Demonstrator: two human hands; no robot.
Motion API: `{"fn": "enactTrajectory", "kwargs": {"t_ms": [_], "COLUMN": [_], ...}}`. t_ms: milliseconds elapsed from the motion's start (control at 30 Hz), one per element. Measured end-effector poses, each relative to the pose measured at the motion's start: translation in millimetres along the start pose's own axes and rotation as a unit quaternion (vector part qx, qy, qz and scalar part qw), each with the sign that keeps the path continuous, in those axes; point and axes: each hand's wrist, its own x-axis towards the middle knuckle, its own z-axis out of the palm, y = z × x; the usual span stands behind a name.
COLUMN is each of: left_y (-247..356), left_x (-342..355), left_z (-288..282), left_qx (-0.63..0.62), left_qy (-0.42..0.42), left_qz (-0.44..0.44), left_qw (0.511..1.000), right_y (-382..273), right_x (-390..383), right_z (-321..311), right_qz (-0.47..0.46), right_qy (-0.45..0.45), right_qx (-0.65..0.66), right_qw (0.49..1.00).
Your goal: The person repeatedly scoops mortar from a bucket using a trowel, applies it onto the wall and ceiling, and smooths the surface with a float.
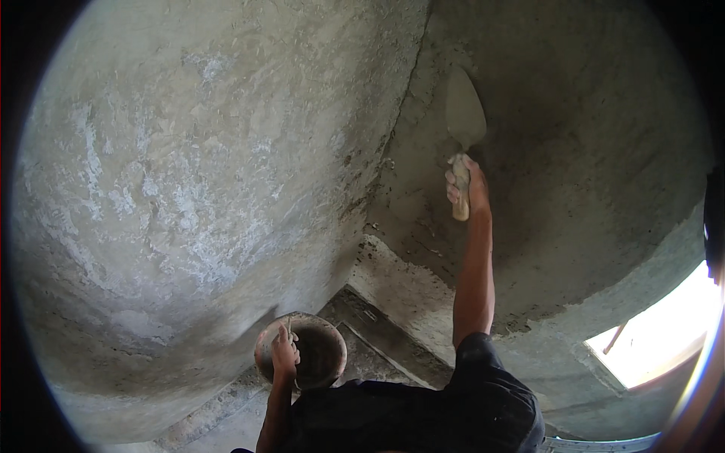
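Note:
My right hand (470,185) is wrapped round the pale handle of a pointed trowel (465,113). The trowel's leaf-shaped blade points up and lies against or close to the dark, damp-looking plaster on the right wall (544,204). Low in the view, my left hand (285,352) is closed on the handle at the rim of a round, mortar-stained bucket (332,341). The bucket's inside is dark, so its contents are hard to make out.
A rough grey wall (196,174) with whitish patches rises on the left and meets the right wall in a corner. Dusty ledges or boards (385,332) lie near the bucket. A bright opening (657,332) is at the lower right.

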Motion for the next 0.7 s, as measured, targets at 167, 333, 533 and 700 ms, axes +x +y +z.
{"fn": "enactTrajectory", "kwargs": {"t_ms": [167,333,533,700], "left_y": [-1.0,4.5,5.1,3.8], "left_x": [6.3,12.6,6.9,-2.8], "left_z": [-5.4,-1.4,7.6,10.2], "left_qx": [0.000,0.053,0.023,0.024], "left_qy": [-0.007,-0.006,-0.010,-0.020], "left_qz": [-0.010,0.009,-0.001,0.000], "left_qw": [1.000,0.999,1.000,1.000], "right_y": [-20.1,-19.7,41.1,57.4], "right_x": [72.6,119.2,82.6,33.9], "right_z": [7.9,12.1,-14.9,-29.8], "right_qz": [0.002,-0.013,0.067,0.085], "right_qy": [-0.040,-0.108,-0.065,-0.063], "right_qx": [0.023,0.056,0.023,0.006], "right_qw": [0.999,0.993,0.995,0.994]}}
